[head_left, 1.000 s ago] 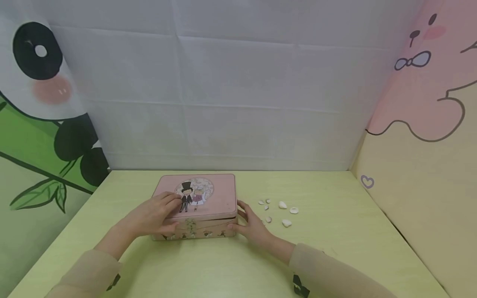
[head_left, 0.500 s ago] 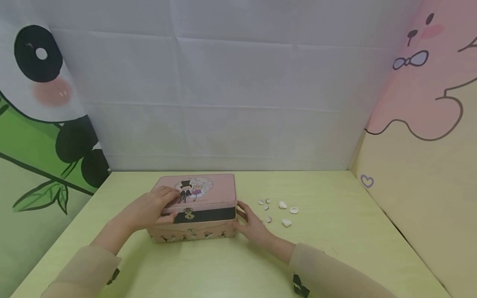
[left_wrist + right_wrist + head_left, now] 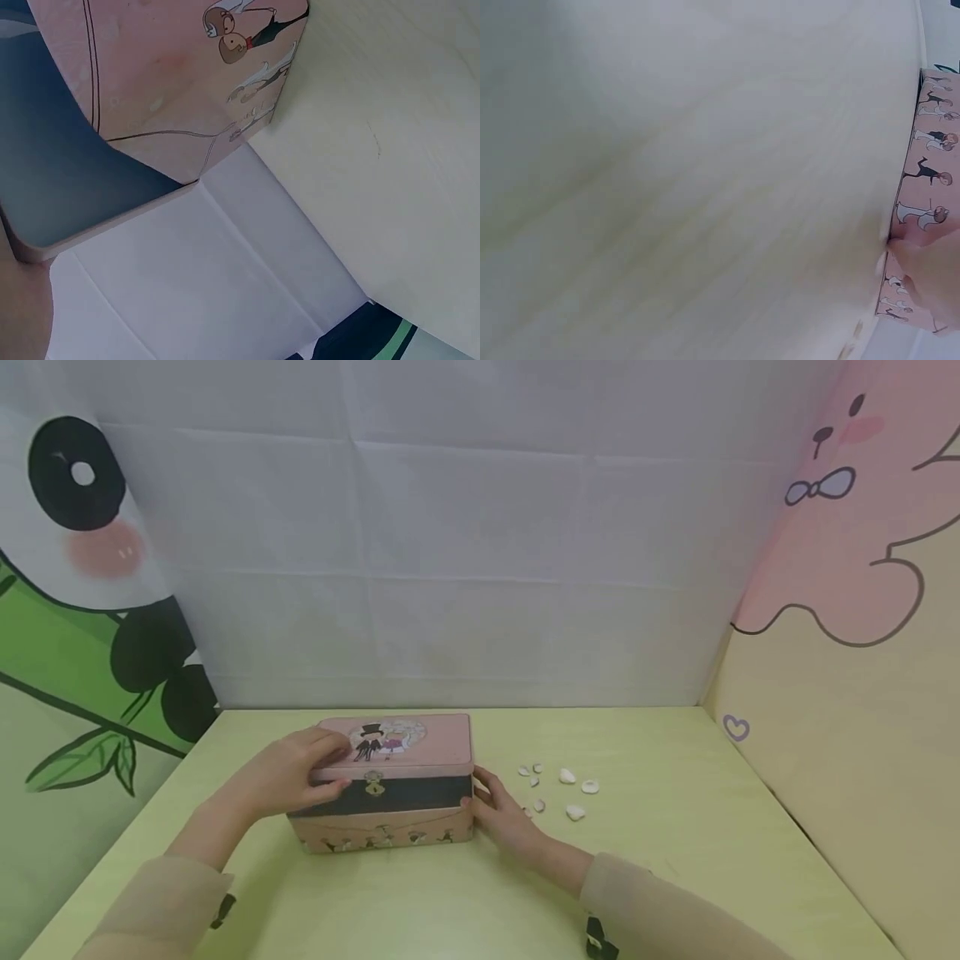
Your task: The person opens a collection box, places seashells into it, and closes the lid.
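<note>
A pink tin box (image 3: 405, 833) with printed figures stands on the table, left of centre. Its hinged lid (image 3: 446, 742), showing a couple in wedding dress, is partly raised at the front and bears a small brass clasp (image 3: 375, 787). My left hand (image 3: 281, 772) grips the lid's left side, thumb at the front edge and fingers on top. My right hand (image 3: 504, 820) holds the box body at its right front corner, thumb at the front. The left wrist view catches the lid's dark underside (image 3: 60, 165). What lies inside the box is hidden.
Several small whitish shell-like pieces (image 3: 575, 812) lie on the pale yellow table (image 3: 660, 827), right of the box. A white sheet (image 3: 465, 568) hangs behind. Cartoon-printed panels (image 3: 840, 693) flank the table on both sides.
The lid's front edge has risen from almost closed to clearly raised, baring a dark band and the clasp. My left hand has moved up and left with it; my right hand stays at the box.
</note>
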{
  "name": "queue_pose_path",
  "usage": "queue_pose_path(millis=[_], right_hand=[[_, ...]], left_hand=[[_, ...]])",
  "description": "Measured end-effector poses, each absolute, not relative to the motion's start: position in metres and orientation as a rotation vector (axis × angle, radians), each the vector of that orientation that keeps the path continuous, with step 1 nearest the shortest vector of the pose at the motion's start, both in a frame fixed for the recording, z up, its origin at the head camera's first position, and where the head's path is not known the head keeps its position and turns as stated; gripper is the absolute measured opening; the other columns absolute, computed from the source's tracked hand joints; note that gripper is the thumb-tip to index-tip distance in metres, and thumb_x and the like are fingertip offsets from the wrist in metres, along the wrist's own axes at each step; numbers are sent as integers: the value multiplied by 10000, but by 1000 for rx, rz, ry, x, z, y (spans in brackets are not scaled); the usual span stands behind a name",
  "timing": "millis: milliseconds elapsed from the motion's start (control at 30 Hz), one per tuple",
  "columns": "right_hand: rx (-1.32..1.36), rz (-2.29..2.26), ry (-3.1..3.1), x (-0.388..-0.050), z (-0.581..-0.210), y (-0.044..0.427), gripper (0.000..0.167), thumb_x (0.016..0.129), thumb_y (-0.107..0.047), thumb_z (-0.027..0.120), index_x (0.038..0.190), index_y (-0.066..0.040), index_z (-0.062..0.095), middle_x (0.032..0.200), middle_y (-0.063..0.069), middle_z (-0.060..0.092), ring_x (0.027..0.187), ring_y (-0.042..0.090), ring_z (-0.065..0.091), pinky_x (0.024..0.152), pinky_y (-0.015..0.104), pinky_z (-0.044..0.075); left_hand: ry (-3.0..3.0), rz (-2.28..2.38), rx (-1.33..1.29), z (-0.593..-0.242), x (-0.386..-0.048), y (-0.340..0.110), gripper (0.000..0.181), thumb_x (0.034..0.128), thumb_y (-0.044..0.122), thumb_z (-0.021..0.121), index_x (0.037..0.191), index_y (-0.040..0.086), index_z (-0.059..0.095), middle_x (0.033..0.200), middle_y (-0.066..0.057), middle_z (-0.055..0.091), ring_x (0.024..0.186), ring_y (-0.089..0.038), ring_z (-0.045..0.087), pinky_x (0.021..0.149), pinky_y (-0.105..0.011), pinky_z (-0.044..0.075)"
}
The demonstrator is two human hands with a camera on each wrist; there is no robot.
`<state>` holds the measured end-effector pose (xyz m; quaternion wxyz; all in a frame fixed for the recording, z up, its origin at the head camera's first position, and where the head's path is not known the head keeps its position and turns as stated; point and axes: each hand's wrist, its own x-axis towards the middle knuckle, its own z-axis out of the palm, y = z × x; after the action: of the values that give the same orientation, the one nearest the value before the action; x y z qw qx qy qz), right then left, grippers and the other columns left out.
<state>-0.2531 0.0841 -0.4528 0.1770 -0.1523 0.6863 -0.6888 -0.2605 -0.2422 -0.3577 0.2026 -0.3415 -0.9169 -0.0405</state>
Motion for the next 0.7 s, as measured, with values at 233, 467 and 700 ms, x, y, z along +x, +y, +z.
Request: queue_pose_path(millis=[233,467,700], right_hand=[[-403,-1932,1977,-252,-454,86,696,945,-288,557,1503,-127,172,1562,158,161,1423,329,208,1098,443,300],[-394,-1938,1947,-248,-457,89,709,943,-297,558,1508,-137,160,1558,162,178,1420,321,218,1090,437,317],[-414,-1954,1904,-243,-454,90,715,942,-298,557,1509,-144,150,1556,174,173,1423,315,211,1087,437,325]], left_hand=[[-2451,-209,-870,-352,-264,-250,481,671,348,833,1027,90,638,941,-20,629,856,-201,601,734,-411,534],[-2360,-366,-797,-348,-266,-247,421,612,230,877,919,105,618,857,31,582,776,-99,562,654,-207,526],[-2216,-453,-884,-336,-268,-245,375,792,422,730,877,81,600,866,23,562,814,-92,569,737,-32,456]])
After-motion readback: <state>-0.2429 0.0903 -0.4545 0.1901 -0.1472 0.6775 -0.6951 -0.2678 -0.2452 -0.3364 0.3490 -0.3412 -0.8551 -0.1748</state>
